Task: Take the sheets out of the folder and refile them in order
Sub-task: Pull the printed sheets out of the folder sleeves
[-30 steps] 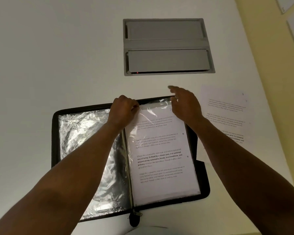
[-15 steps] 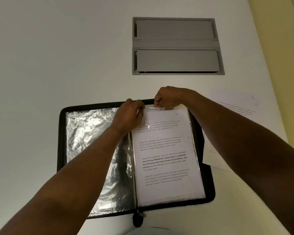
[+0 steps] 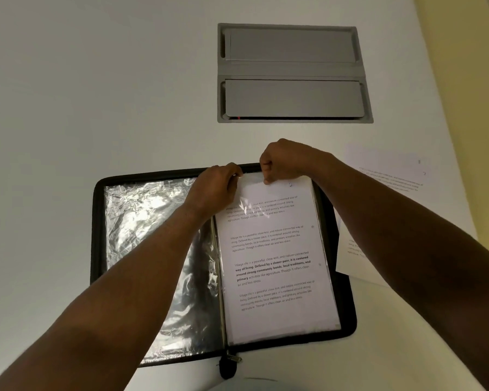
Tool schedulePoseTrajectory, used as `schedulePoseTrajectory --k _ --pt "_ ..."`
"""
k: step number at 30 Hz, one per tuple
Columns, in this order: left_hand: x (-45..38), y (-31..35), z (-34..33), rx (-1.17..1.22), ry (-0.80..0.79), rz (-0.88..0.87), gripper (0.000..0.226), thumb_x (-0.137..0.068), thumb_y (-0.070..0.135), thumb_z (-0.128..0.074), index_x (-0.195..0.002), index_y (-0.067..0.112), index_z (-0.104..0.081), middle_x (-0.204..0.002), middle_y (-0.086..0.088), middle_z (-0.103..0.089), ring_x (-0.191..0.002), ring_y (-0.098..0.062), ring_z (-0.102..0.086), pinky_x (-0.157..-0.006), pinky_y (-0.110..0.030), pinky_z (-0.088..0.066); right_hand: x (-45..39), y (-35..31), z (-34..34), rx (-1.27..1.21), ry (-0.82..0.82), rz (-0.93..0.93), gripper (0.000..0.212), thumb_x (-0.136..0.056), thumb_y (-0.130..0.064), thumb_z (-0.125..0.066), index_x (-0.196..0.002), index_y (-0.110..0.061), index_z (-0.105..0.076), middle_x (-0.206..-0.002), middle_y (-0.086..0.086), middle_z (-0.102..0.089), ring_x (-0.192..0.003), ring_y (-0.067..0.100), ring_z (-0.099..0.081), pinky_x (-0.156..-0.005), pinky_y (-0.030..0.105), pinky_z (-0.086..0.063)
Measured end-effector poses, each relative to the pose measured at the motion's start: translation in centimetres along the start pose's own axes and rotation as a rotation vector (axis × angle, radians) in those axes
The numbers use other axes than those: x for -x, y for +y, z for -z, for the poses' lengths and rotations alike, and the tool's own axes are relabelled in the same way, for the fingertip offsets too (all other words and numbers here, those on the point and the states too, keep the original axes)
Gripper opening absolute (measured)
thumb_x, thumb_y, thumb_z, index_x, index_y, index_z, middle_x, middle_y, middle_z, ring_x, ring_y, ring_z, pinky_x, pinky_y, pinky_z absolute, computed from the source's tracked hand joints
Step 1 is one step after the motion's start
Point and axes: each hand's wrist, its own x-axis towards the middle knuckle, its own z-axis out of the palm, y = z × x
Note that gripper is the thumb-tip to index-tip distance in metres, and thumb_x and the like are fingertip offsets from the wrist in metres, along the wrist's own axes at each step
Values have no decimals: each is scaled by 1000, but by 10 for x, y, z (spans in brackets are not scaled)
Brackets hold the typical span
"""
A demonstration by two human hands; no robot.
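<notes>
Lying open on the white desk, the folder shows empty crinkled sleeves at left. Left hand pinches the plastic sleeve mouth; right hand pinches the printed sheet top edge. Loose sheets lie right. Risk: sheet creasing or tearing if the sleeve mouth slips closed.

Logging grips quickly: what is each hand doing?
Left hand: holds the clear plastic sleeve open at its top.
Right hand: pinches the white printed sheet.
</notes>
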Motion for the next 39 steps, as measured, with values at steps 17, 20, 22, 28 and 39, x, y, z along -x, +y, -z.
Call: schedulePoseTrajectory --k 17,20,22,28,39 --pt "9 10 -6 15 -59 -67 17 -94 22 -45 -103 11 -53 -97 -6 -59 -75 -21 -57 -61 -42 -51 2 -12 -5 -254 7 54 18 -91 -1 -57 -96 -11 -71 -93 1 -71 -78 10 -66 -79 26 -54" --pt "10 13 -3 41 -56 -78 8 -92 12 -48 -98 9 -53 -94 -5 -54 -70 -21 -54 -57 -36 -46 -7 -9 -8 -141 -5 20 22 -89 -1 -58 -99 -14 -72 -101 1 -71 -78 9 -63 -70 20 -48" --pt "10 12 -2 52 -95 -40 10 -93 15 -46 -98 9 -51 -82 -5 -57 -65 -20 -52 -56 -32 -40 -11 -8 -6 -181 -87 -3 19 -89 -2 -59 -95 -15 -71 -93 0 -73 -71 6 -67 -70 20 -52" --pt "9 9 -1 48 -176 -29 31 -85 34 -33 -97 15 -52 -83 -4 -63 -74 -19 -56 -63 -37 -49 -13 -1 -9 62 -165 -81 22 -83 -19 -75 -101 -8 -67 -84 2 -71 -60 10 -68 -57 18 -47" --pt "9 5 -9 107 -91 -71 16 -82 21 -53 -94 13 -59 -92 -1 -57 -84 -14 -51 -66 -28 -42 -13 4 -15 279 -152 -104 27 -81 -31 -76 -95 -10 -65 -82 1 -59 -81 18 -55 -84 36 -53"
